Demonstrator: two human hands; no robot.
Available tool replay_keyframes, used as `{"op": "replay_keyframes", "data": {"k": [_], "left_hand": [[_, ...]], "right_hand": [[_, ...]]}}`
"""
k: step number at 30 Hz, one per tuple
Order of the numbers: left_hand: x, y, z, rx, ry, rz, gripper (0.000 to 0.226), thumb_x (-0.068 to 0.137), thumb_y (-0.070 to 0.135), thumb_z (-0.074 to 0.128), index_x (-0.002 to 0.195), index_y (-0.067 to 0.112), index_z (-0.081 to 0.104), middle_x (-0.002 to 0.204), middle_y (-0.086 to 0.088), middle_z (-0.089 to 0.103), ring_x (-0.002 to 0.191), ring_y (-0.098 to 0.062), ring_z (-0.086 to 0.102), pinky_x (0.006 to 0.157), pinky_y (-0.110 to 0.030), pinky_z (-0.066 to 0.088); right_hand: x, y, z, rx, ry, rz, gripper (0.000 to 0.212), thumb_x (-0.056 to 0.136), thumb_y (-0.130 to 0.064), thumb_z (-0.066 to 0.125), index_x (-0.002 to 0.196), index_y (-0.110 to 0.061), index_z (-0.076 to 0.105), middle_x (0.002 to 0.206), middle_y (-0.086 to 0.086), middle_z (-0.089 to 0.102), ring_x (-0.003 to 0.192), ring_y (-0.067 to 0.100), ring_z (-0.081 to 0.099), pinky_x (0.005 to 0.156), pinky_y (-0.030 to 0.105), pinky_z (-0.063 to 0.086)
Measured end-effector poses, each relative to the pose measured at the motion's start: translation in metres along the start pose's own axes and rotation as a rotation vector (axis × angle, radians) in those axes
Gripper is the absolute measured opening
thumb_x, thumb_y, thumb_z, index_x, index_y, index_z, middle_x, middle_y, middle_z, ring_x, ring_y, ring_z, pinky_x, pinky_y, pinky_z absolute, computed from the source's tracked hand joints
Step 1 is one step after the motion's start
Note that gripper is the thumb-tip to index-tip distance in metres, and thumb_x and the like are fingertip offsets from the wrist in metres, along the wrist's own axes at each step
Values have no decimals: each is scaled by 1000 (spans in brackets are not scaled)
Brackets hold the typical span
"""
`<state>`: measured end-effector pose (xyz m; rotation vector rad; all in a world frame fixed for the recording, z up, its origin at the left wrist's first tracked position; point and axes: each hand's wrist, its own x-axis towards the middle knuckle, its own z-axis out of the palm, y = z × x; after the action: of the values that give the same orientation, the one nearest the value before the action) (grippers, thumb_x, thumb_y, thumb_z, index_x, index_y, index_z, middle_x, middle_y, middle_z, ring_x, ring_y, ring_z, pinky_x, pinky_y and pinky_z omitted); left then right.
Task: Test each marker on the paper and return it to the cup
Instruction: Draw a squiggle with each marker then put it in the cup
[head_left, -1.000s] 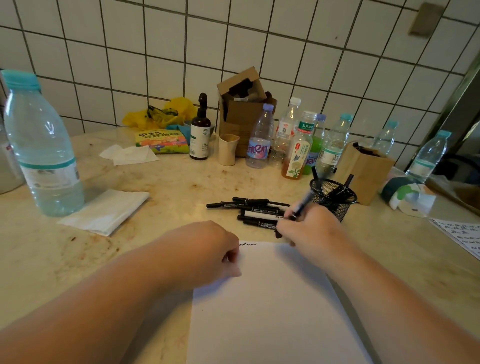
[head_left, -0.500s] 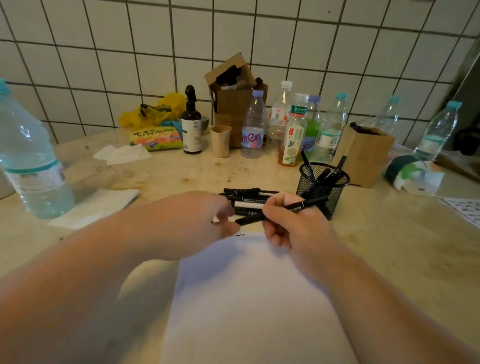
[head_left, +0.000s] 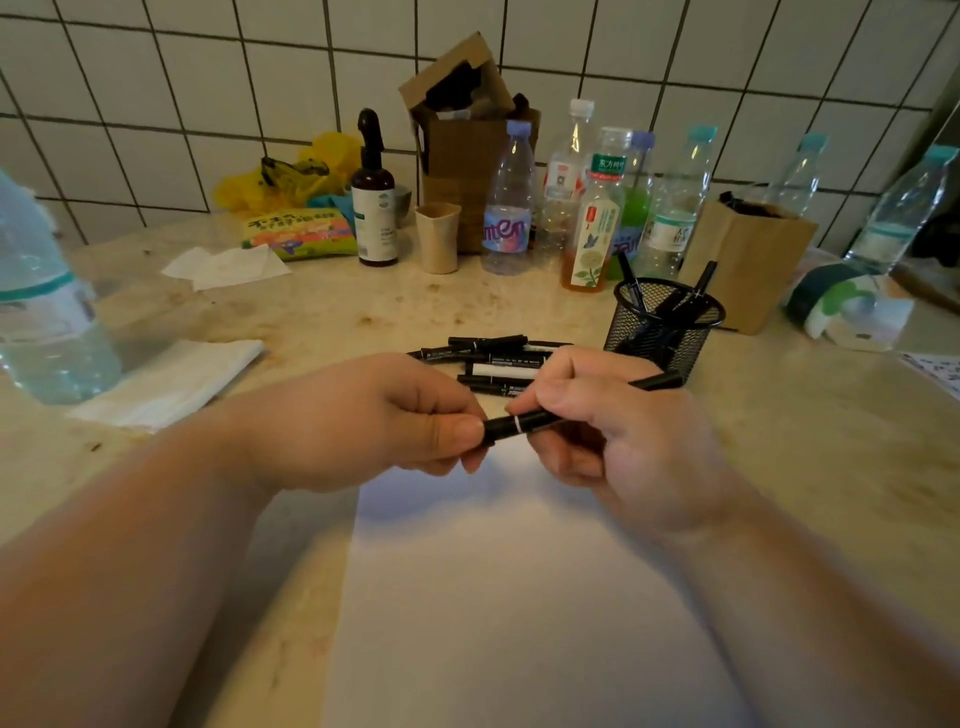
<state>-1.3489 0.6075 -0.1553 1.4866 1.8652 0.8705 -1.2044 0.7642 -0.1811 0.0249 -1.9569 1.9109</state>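
A black marker (head_left: 524, 422) is held level above the top of the white paper (head_left: 519, 597). My right hand (head_left: 618, 441) grips its barrel, and my left hand (head_left: 374, 421) pinches the cap on its left end. Behind my hands several black markers (head_left: 493, 358) lie in a loose pile on the counter. A black mesh cup (head_left: 665, 327) stands to the right of the pile with a few markers upright in it.
A large water bottle (head_left: 47, 312) and a folded tissue (head_left: 171, 379) are at the left. Bottles (head_left: 597, 223), a paper cup (head_left: 438, 236), a brown spray bottle (head_left: 374, 202) and cardboard boxes (head_left: 748, 260) line the tiled back wall.
My right hand lifted the marker off the paper and turned it level. My left hand left the paper and closed the cap onto the marker's left end.
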Motion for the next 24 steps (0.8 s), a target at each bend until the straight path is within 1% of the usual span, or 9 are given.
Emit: {"op": "replay_keyframes", "data": {"k": [4,5,7,10,12,14,16,20,24], "left_hand": [[-3,-8,-5,-258,-254,56,24,93,32,56,74,24,68,61,5,41,56,-12,31,56,-20,32],[-7,-14,-7,-350,-265,70,22,92,32,59,75,21,68,61,3,39,55,-12,29,55,-19,31],[-9,-24,-11,-481,-77,33,26,90,36,64,76,16,70,60,1,39,54,-12,30,53,-20,32],[0,-22,-7,-290,396,-98,27,95,35,57,79,19,72,54,4,49,51,-11,39,54,-26,34],[7,-17,-1,-60,527,-171,29,97,41,52,81,25,70,55,8,58,51,-9,47,56,-27,41],[9,-15,4,160,543,-228,28,96,48,51,80,29,65,64,9,65,57,-9,55,57,-27,45],[6,-16,6,274,523,-273,26,95,49,52,77,31,61,70,8,66,59,-8,56,54,-26,40],[7,-18,9,306,493,-317,26,94,50,53,79,30,62,75,7,70,64,-12,63,56,-30,50],[7,-19,9,301,485,-335,24,94,51,53,83,32,64,71,13,73,69,-11,66,65,-34,56]], "right_hand": [[-3,-2,-3,56,58,-56,27,77,-6,47,64,-8,70,43,11,45,36,13,33,43,23,18],[-4,-2,-10,102,103,-72,28,75,-5,45,62,-7,69,43,13,42,34,13,33,43,23,17],[-3,-1,-23,124,208,-77,28,76,-6,44,62,-7,68,44,13,41,34,14,34,42,23,17],[2,6,-24,-26,335,43,28,89,-14,53,68,-14,72,48,7,51,40,15,39,39,22,25],[8,12,-16,-102,384,148,34,97,-17,57,68,-18,74,51,4,55,42,14,42,39,22,30],[11,15,-13,-139,448,221,34,97,-19,60,66,-18,75,51,3,54,43,14,41,41,23,30],[11,16,-13,-183,475,247,30,94,-16,62,67,-17,75,52,5,56,45,16,43,42,25,33],[9,17,-12,-220,472,261,27,93,-9,60,71,-12,74,57,10,65,48,21,56,47,30,46],[11,17,-11,-248,476,278,22,92,-7,59,73,-8,72,57,11,66,48,22,57,48,31,48]]}}
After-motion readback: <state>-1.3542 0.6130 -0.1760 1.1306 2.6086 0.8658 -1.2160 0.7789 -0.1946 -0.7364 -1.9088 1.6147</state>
